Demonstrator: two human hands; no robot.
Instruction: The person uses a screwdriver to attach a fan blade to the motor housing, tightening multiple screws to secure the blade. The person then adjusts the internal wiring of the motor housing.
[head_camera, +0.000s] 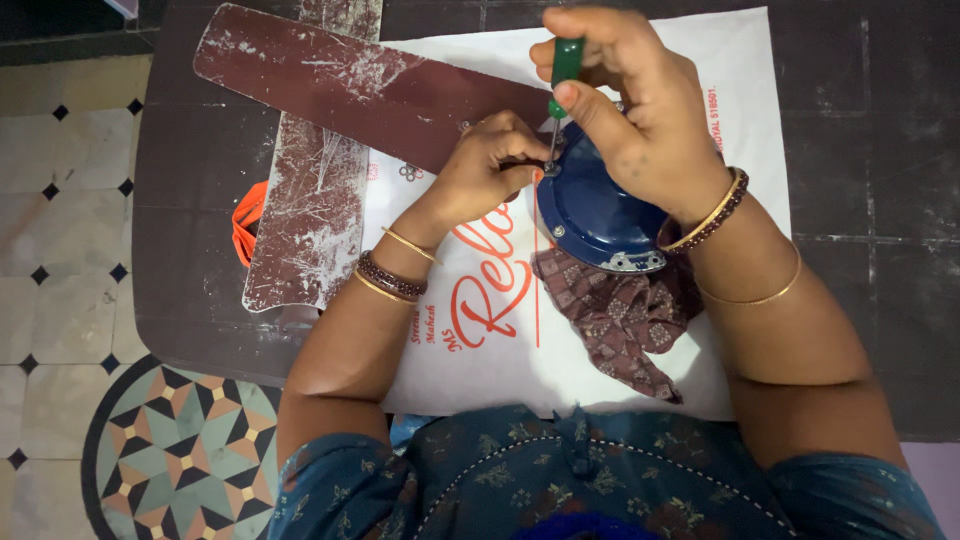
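A dark bench (850, 300) stands on a patterned tile floor (60, 250), under a white printed bag (500, 360). On the bag, the right hand (640, 110) has fingers wrapped round a green screwdriver (566, 65), tip on the round blue housing (595, 215). Left hand (485, 165) fingers pinch the shaft. Scuffed maroon blades (330, 90) and patterned cloth (620, 320) lie beside.

Motor housing (595, 215) on printed sheet (760, 90), cloth (620, 320) just before it, fan blades (330, 90) to its left.

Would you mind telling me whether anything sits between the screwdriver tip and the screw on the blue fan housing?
Nothing visible does. The right hand holds the green-handled screwdriver with its tip down at the rim of the blue housing, while the left hand steadies beside the tip, not under it.
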